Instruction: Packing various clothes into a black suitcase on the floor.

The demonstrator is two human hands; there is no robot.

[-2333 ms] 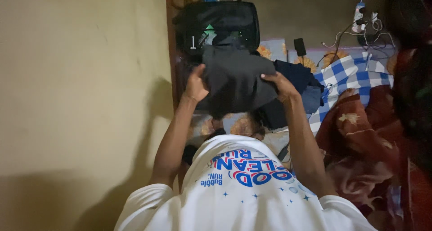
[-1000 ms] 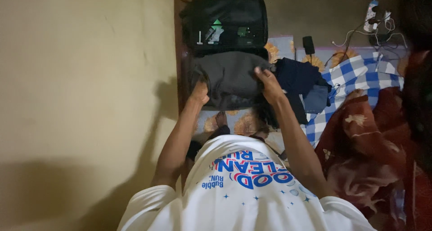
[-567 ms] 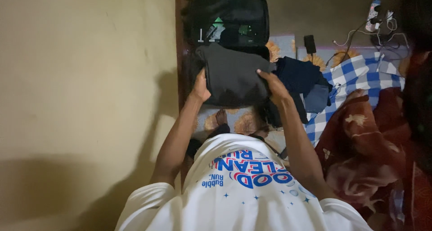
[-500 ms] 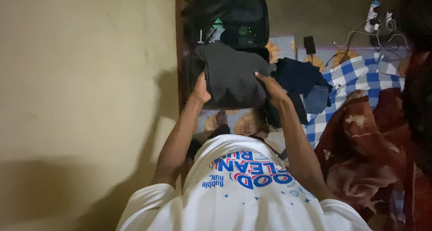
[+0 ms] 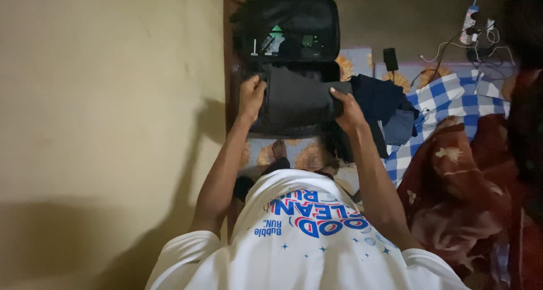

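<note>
A folded dark grey garment (image 5: 297, 96) lies in the lower half of an open black suitcase (image 5: 334, 38). My left hand (image 5: 251, 95) grips the garment's left edge, fingers curled over it. On the right edge, my right hand (image 5: 347, 108) holds the same garment. The suitcase lid stands open behind, with small items in its mesh pocket (image 5: 283, 40). My white printed shirt (image 5: 305, 233) fills the bottom of the view.
A pile of dark blue clothes (image 5: 384, 106) lies right of the suitcase on a blue-and-white checked cloth (image 5: 447, 98). A red floral blanket (image 5: 464, 182) is further right. A power strip with cables (image 5: 472, 24) lies at top right. A yellow wall (image 5: 107, 126) runs along the left.
The grey garment has gone down from in front of the lid into the suitcase's lower half. Both hands moved down and outward with it, staying on its edges.
</note>
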